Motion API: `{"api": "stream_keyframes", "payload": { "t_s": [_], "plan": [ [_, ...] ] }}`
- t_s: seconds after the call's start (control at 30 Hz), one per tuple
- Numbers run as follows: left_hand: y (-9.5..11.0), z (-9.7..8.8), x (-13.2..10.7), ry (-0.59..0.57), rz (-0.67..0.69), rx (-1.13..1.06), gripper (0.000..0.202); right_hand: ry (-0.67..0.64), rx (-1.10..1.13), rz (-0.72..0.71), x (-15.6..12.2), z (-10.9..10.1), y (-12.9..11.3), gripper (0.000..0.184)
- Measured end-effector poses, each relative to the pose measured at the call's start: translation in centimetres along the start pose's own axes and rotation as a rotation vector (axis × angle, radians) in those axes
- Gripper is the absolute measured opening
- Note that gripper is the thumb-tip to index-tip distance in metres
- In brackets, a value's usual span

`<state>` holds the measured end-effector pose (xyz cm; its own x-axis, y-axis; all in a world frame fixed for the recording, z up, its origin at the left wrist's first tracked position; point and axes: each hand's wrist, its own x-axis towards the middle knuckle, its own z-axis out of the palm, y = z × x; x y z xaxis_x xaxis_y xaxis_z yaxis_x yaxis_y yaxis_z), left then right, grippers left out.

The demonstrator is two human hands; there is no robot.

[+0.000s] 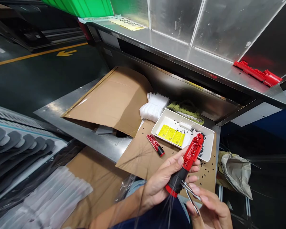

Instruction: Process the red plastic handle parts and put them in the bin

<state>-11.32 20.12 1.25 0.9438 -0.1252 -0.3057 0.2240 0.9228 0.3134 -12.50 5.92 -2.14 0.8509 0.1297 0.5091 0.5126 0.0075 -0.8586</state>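
Observation:
My left hand (165, 175) is closed around a red plastic housing with a black sleeve (180, 176) and a red end ring. The housing tilts up to the right, with its moulded inside showing. My right hand (213, 206) pinches a shiny two-pronged metal wire piece (190, 190). One end of this wire touches the black sleeve; whether it is fixed there I cannot tell. A similar, smaller-looking red and black housing (155, 144) lies on the cardboard sheet (135, 159). Beyond my hands stands a white tray (208, 152) with yellow labels (171, 135) and small black parts.
A large cardboard box (109, 98) and a stack of white sheets (153, 106) sit behind. Above runs a metal shelf (181, 60) bearing a red shell (257, 73) and a green bin (85, 8). Plastic-wrapped pieces (54, 197) lie at left, a crumpled bag (237, 171) at right.

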Motion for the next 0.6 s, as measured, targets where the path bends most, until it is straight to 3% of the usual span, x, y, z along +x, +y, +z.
{"api": "stream_keyframes", "payload": {
  "t_s": [0.2, 0.33, 0.5, 0.6],
  "plan": [
    [0.0, 0.0, -0.1, -0.021, 0.003, 0.0, 0.049, -0.014, 0.009, 0.007, -0.1, 0.0, 0.0, 0.019],
    [0.0, 0.0, 0.0, -0.011, -0.021, -0.006, 0.046, -0.009, 0.002, -0.064, 0.2, 0.1, 0.3, 0.019],
    [-0.2, -0.2, 0.0, -0.02, -0.048, -0.029, 0.039, -0.023, -0.128, -0.21, 0.5, -1.6, 0.7, 0.012],
    [-0.1, -0.2, 0.0, -0.003, -0.043, -0.028, 0.042, -0.001, -0.172, -0.166, 0.5, -2.7, 0.5, 0.012]
  ]
}}
